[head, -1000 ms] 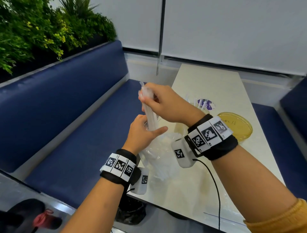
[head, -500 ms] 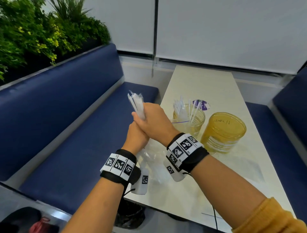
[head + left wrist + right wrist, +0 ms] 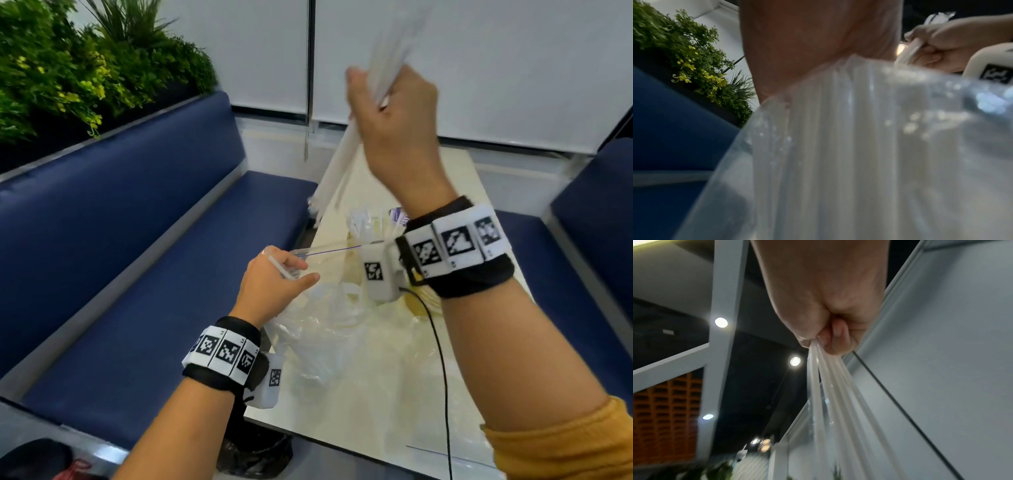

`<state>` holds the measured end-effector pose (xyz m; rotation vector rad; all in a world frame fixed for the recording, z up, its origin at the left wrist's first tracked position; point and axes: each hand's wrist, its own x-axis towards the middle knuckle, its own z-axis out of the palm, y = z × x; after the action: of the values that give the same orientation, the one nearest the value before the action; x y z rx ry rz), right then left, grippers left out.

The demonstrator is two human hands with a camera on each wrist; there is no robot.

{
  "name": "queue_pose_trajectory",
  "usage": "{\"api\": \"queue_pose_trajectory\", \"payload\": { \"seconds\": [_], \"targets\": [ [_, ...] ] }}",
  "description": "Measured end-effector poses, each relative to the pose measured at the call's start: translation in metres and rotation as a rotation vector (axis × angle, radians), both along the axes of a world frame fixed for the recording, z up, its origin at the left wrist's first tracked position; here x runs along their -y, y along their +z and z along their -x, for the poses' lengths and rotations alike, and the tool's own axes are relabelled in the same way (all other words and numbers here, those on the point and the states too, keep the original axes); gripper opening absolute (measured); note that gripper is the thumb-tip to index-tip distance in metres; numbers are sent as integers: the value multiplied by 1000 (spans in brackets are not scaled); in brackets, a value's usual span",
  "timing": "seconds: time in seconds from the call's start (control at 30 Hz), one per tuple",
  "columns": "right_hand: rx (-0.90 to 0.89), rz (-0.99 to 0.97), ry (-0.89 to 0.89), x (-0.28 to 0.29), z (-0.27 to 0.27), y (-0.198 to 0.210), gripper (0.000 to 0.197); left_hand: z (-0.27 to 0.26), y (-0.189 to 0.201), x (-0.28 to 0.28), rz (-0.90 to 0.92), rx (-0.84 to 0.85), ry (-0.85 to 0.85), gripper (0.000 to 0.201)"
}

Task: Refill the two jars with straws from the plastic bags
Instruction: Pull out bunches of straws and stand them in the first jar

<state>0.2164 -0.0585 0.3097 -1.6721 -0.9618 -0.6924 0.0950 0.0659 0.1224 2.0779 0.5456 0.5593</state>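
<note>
Two navy benches flank a pale counter beneath white blinds. Right hand, now raised, clutches straws pulled free; left hand pinches the bag.

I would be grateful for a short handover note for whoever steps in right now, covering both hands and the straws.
Right hand: raised high over the table, gripping a bundle of white straws, already clear of the bag.
Left hand: low at the table's left edge, pinching the mouth of the clear plastic bag.
Jars: the near one already holds a few straws; the second is hidden behind the right wrist.
Done: bundle pulled out.
Left: drop the bundle into a jar, then fill the other.
</note>
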Motion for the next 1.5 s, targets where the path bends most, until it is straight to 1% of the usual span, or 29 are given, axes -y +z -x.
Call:
{"api": "queue_pose_trajectory", "payload": {
  "seconds": [0.1, 0.2, 0.3, 0.37, 0.43, 0.5, 0.57, 0.63, 0.77, 0.83, 0.9, 0.93, 0.97, 1.0, 1.07, 1.1, 1.13, 1.17, 1.2, 1.23, 1.27, 1.3, 1.33, 1.37, 1.4, 1.43, 1.5],
  "targets": [
    [52, -58, -101, 23, -36, 12, 35, -1, 0, -3, -24, -19, 3, 20],
    [1, 54, -238, 34, -76, -4, 34, -2, -1, -5, -52, -34, 0, 18],
    [-108, 212, -354, 34, -112, -47, 39, -4, -1, -6, -73, -26, -8, 16],
    [-201, 294, -360, 32, -126, -82, 39, -4, 0, -6, -66, -30, -8, 15],
    [-295, 411, -369, 30, -130, -113, 43, -5, 1, -6, -61, -42, -14, 17],
    [-391, 482, -362, 29, -133, -139, 45, -4, 3, -6, -68, -52, -26, 18],
    [-472, 524, -358, 28, -136, -159, 48, -4, 4, -6, -83, -59, -36, 21],
    [-531, 579, -350, 28, -137, -171, 53, -3, 7, -7, -103, -73, -48, 25],
    [-669, 777, -350, 35, -136, -174, 54, -2, 11, -8, -129, -91, -71, 30],
    [-691, 806, -396, 41, -136, -171, 61, 0, 12, -7, -135, -109, -87, 34],
    [-643, 806, -457, 44, -130, -158, 79, 0, 14, -7, -131, -127, -99, 36],
    [-586, 810, -489, 45, -126, -147, 84, 1, 14, -7, -125, -131, -105, 37],
    [-513, 797, -514, 44, -121, -135, 83, 1, 15, -7, -115, -127, -113, 36],
    [-431, 751, -517, 42, -115, -121, 76, 2, 16, -7, -107, -125, -117, 34],
    [-279, 589, -447, 33, -96, -92, 48, 2, 20, -5, -93, -106, -113, 28],
    [-223, 518, -363, 27, -83, -78, 32, 2, 22, -5, -57, -85, -114, 32],
    [-185, 498, -245, 21, -68, -68, 21, 2, 22, -5, 7, -61, -120, 42],
    [-157, 553, -113, 15, -52, -59, 16, 3, 23, -4, 84, -40, -121, 55],
    [-157, 680, 20, 10, -38, -55, 15, 4, 22, -5, 143, -30, -121, 63],
    [-195, 867, 135, 5, -25, -55, 13, 5, 22, -5, 172, -20, -123, 68],
    [-250, 1089, 210, 0, -16, -59, 11, 6, 21, -5, 181, -18, -122, 70],
    [-289, 1291, 251, -6, -7, -67, 16, 6, 21, -5, 192, -16, -124, 69],
    [-299, 1439, 275, -11, -2, -78, 28, 7, 21, -4, 203, -14, -123, 65],
    [-272, 1513, 295, -16, 3, -89, 40, 9, 21, -3, 215, -11, -120, 60],
    [-226, 1509, 312, -22, 8, -101, 48, 9, 21, -3, 217, -11, -117, 56],
    [-195, 1466, 335, -27, 15, -110, 49, 9, 21, -2, 208, -13, -114, 53],
    [-171, 1354, 374, -33, 26, -127, 39, 10, 20, -2, 191, -30, -107, 56]
  ]
}}
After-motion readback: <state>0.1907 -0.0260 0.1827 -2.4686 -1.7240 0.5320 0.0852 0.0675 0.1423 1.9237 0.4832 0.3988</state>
